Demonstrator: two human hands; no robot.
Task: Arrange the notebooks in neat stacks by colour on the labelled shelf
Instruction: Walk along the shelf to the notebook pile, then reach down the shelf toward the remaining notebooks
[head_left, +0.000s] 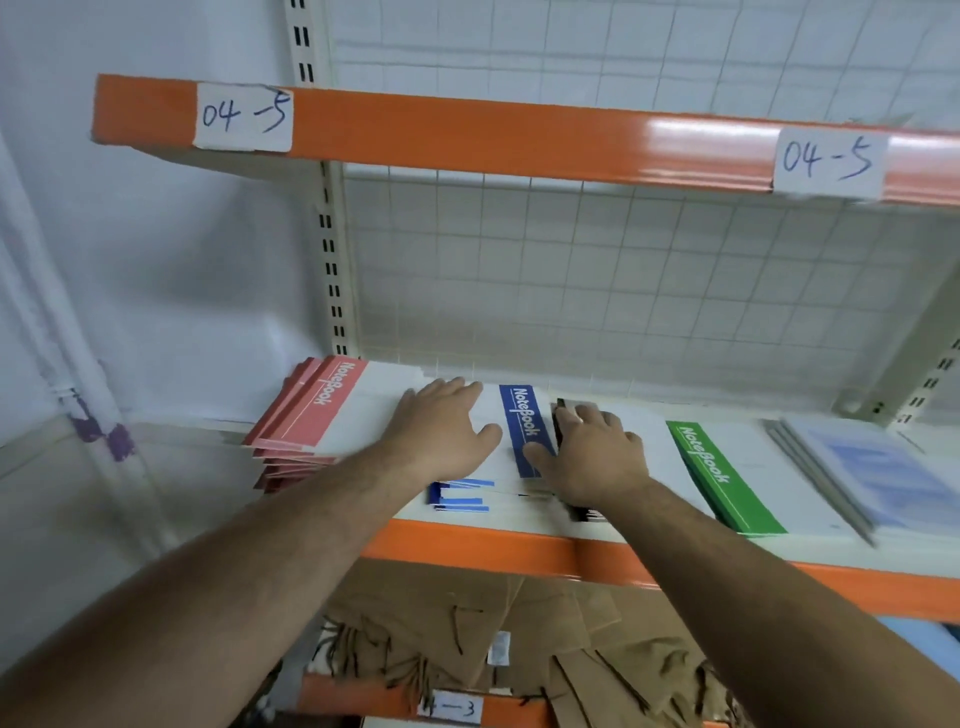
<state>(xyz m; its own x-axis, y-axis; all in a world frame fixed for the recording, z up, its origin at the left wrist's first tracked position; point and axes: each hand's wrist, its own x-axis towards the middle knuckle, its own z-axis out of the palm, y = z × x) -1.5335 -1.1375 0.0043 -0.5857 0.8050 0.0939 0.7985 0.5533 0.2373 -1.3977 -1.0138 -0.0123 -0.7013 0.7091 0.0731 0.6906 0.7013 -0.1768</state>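
Straight, close-set fingers (457, 389) of the left hand (441, 431) press flat on a white cover beside the pink notebook stack (317, 410). The right hand (592, 457) has relaxed fingers (597, 415) on a black-edged notebook (560, 426), with its thumb on the blue notebook (522, 415) (a green notebook (722, 473) lies just right). All are on the shelf (467, 545).

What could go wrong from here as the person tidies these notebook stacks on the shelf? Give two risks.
1. The red stack is fanned and seems to jut past the left end of the shelf; a nudge from the left hand might tip copies off.
2. The black notebook under the right hand lies against the blue notebook; sliding it could mix colours.
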